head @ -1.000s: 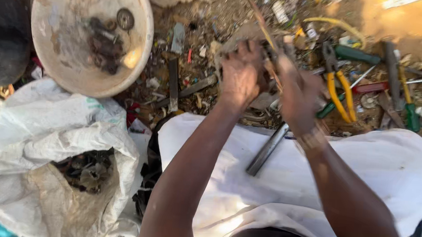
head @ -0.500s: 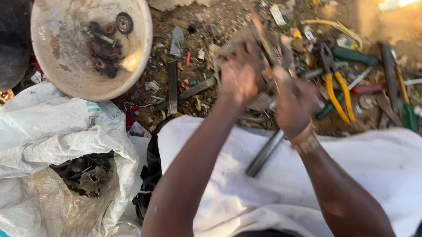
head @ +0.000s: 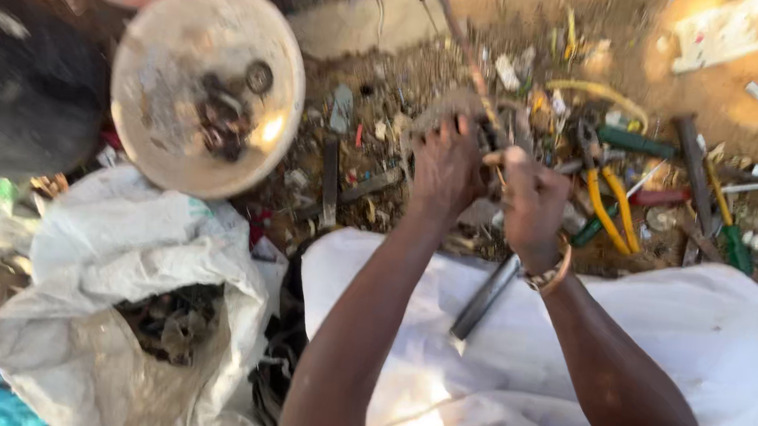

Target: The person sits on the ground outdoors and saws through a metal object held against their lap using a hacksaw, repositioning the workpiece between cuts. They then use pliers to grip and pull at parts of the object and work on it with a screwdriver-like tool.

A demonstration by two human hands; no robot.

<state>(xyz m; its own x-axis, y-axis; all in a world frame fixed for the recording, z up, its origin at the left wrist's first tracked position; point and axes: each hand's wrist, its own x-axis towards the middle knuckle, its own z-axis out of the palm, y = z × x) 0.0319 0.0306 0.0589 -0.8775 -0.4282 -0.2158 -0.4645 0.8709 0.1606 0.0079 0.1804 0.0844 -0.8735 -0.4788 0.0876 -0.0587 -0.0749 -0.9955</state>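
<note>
My left hand (head: pixel 442 168) and my right hand (head: pixel 531 201) are close together above the littered ground, both closed around a small dark metal part (head: pixel 491 141) from which a thin rusty rod (head: pixel 462 41) sticks up and away. The picture is blurred, so the part's shape is unclear. A bracelet sits on my right wrist. A dark metal bar (head: pixel 484 296) lies on the white cloth (head: pixel 699 342) over my lap, just below my hands.
A round pale bowl (head: pixel 162 136) with small metal pieces stands at upper left. A white sack (head: pixel 127 258) with scrap lies open at lower left. Yellow-handled pliers (head: pixel 611 207), green-handled tools (head: pixel 633 142) and other tools lie at right among scrap bits.
My hands stay together on the part, shifting slightly. The view has moved a little and gone blurry.
</note>
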